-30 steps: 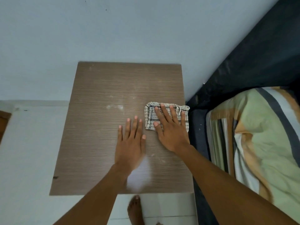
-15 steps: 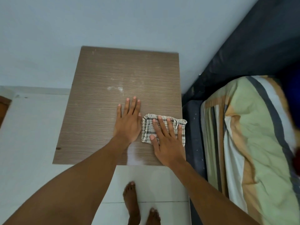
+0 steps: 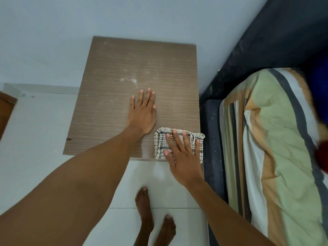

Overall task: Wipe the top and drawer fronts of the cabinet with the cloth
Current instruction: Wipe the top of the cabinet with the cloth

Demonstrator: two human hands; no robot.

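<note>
Head view: brown cabinet top (image 3: 113,110) against pale wall (image 3: 53,41); right hand (image 3: 184,162) flat, fingers spread on checked cloth (image 3: 160,146), left hand (image 3: 142,114) flat, fingers together.

Cabinet top (image 3: 113,107): bare brown wood from its far edge at the wall to mid-depth; a hand could sweep there freely.
Far of cabinet: the pale wall (image 3: 124,16) meets the back edge, no gap to pass behind.
Middle of cabinet: the left hand (image 3: 142,115) lies flat, fingers spread, blocking that patch.
Near right corner of cabinet: the cloth (image 3: 162,143) lies under the flat right hand (image 3: 184,157), reaching both edges.
Right of cabinet: dark bed frame (image 3: 212,139) just beside, striped bedding (image 3: 276,157) beyond; only a narrow slot.
Left of cabinet: open white floor (image 3: 35,139).
Front of cabinet: floor with bare feet (image 3: 144,208) near.
</note>
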